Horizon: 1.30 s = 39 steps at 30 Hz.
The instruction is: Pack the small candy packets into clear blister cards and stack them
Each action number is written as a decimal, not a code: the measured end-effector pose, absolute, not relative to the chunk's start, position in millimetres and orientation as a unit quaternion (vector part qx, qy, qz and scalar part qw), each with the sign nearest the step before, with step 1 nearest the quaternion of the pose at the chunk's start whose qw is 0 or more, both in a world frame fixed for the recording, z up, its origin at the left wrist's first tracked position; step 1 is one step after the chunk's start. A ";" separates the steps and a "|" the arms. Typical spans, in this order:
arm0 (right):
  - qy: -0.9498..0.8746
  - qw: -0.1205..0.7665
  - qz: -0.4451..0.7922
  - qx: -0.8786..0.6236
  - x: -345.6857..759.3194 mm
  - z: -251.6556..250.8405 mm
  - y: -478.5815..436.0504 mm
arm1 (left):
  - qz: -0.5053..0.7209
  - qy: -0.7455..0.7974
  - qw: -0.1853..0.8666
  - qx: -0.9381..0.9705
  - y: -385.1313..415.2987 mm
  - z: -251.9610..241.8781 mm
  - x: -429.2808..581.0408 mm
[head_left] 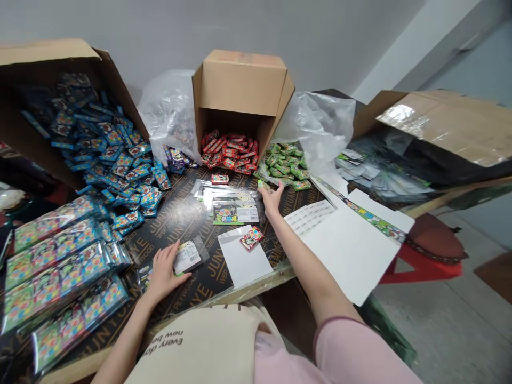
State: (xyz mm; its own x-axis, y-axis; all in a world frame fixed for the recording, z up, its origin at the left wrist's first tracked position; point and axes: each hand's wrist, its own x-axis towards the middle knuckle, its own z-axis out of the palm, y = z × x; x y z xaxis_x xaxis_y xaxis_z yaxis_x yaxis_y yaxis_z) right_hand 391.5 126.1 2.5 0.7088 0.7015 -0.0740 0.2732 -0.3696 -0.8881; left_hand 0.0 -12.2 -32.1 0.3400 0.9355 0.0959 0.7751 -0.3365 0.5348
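My left hand (pixel 164 271) lies on the dark tabletop with its fingers and thumb apart, touching the edge of a clear plastic pouch with a printed label (pixel 188 257). My right hand (pixel 271 198) reaches forward and pinches a small green packet (pixel 263 184) between thumb and fingers, partly hidden. Just left of that hand are several overlapping clear pouches with green-and-black cards (pixel 234 214). Nearer to me, a small red packet (pixel 252 238) rests on a white card (pixel 242 266). Another red packet (pixel 220 180) sits beyond the pouches.
Open cartons along the back hold blue packets (pixel 120 154) and red packets (pixel 230 152). Green packets (pixel 285 162) spill from a plastic bag (pixel 320 120). Filled pouches (pixel 60 272) are stacked at left. White printed sheets (pixel 344 245) overhang the front edge at right, near a red stool (pixel 432 261).
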 end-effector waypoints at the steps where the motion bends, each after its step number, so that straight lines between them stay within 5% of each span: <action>1: -0.326 0.510 0.314 -0.731 375.3 7.9 114.1 | 0.219 0.547 0.228 0.775 -10.9 -25.2 4.2; 3: -0.366 0.498 0.526 -0.585 341.0 19.2 86.1 | 0.279 0.561 0.300 0.720 -6.1 -7.3 16.5; 5: -0.368 0.396 0.713 -0.447 308.5 29.7 58.6 | 0.349 0.555 0.395 0.644 1.0 12.8 32.2; 9: -0.345 0.222 0.863 -0.294 262.8 40.0 25.5 | 0.406 0.503 0.550 0.529 13.4 42.5 57.2; 12: -0.419 0.223 0.815 -0.331 248.8 39.1 20.2 | 0.430 0.529 0.571 0.457 14.3 49.9 60.1; 16: -0.649 0.360 0.516 -0.428 244.1 42.2 18.8 | 0.464 0.548 0.606 0.342 9.5 46.9 55.2; 22: -0.804 0.346 0.276 -0.396 233.0 47.2 13.7 | 0.424 0.545 0.598 0.406 7.2 34.2 46.0; 30: -0.805 0.295 0.185 -0.480 254.7 10.5 26.9 | 0.129 0.556 0.228 0.789 -1.8 0.2 3.7; 39: -0.828 0.240 0.375 -0.341 261.2 11.5 21.5 | 0.158 0.508 0.272 0.802 -11.2 9.4 -2.1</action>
State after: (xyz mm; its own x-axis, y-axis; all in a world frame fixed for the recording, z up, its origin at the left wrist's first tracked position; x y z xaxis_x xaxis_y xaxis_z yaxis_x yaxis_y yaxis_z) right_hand 261.2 21.5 11.5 -0.6524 0.7444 0.1420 0.3846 0.4867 -0.7843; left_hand -2.1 -11.2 9.4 0.4336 0.9008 -0.0224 0.7290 -0.3361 0.5963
